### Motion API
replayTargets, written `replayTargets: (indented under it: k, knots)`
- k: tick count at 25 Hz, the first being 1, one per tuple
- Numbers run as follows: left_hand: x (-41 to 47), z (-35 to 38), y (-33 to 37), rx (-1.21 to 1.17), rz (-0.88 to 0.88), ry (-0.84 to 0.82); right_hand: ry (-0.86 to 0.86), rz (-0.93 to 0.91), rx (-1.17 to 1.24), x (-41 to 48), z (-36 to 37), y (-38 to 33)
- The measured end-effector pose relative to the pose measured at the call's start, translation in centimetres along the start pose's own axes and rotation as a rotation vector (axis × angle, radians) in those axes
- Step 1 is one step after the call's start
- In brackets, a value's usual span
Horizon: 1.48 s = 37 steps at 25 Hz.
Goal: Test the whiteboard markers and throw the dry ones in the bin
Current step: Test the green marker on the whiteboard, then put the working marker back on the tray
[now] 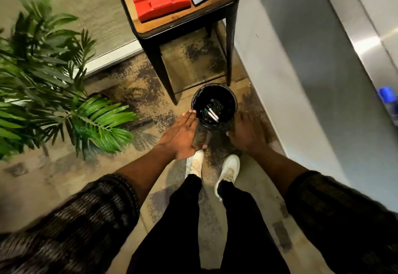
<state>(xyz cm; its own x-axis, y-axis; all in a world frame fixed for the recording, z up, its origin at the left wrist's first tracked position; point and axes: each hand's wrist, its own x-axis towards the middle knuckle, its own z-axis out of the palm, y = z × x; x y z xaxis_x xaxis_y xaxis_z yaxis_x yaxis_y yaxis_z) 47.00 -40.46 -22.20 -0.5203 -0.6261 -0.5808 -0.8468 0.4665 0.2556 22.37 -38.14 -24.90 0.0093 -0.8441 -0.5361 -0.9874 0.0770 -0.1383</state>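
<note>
Both hands empty, fingers straight: left hand (pixel 183 136) and right hand (pixel 247 133) flank bin (pixel 197 99) holding markers (pixel 212 113).

Black bin (pixel 226 99) holds white markers (pixel 212 113); red block (pixel 161 2); green plant (pixel 53 80).

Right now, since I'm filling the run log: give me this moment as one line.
left hand open | right hand open | markers in bin | nothing held
</note>
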Motion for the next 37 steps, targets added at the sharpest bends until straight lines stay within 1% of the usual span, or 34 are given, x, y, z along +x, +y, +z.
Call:
replayTargets:
  k: [4, 7, 10, 12, 15, 18, 22, 26, 28, 32, 37]
  knots:
    - [-1.5, -3.6, 2.5, 0.029, 0.056, 0.001, 0.034, 0.004, 0.042, -4.6, -2.3, -0.6]
    - [-3.0, -7.4, 5.4, 0.104, 0.147, 0.031, 0.108, 0.039, 0.093, -8.5, -5.3, -0.9]
    - [-3.9, -10.9, 8.5, 0.181, 0.251, 0.077, 0.194, 0.117, 0.068, -11.9, -7.0, -0.2]
    - [-4.2, -12.3, 10.1, 0.233, 0.309, 0.085, 0.209, 0.165, 0.099, -13.7, -7.1, 0.6]
    - [-4.3, -13.9, 12.9, 0.350, 0.452, 0.090, 0.252, 0.289, 0.173, -17.1, -7.6, 2.2]
    - [-3.8, -14.5, 15.9, 0.453, 0.605, 0.099, 0.288, 0.439, 0.264, -20.6, -7.5, 3.5]
    - [-2.9, -14.4, 20.5, 0.513, 0.787, 0.089, 0.420, 0.602, 0.374, -25.4, -6.4, 4.1]
    - [-3.0, -13.7, 26.8, 0.620, 0.970, 0.056, 0.540, 0.820, 0.483, -30.8, -5.1, 4.8]
    - [-2.7, -14.1, 28.5, 0.621, 0.987, 0.075, 0.583, 0.828, 0.474, -31.8, -4.8, 5.3]
    - [-3.9, -12.7, 34.7, 0.668, 1.128, 0.054, 0.667, 0.961, 0.471, -36.8, -2.1, 7.8]
    - [-5.2, -11.5, 41.5, 0.689, 1.147, 0.071, 0.586, 1.097, 0.408, -42.1, 0.4, 12.6]
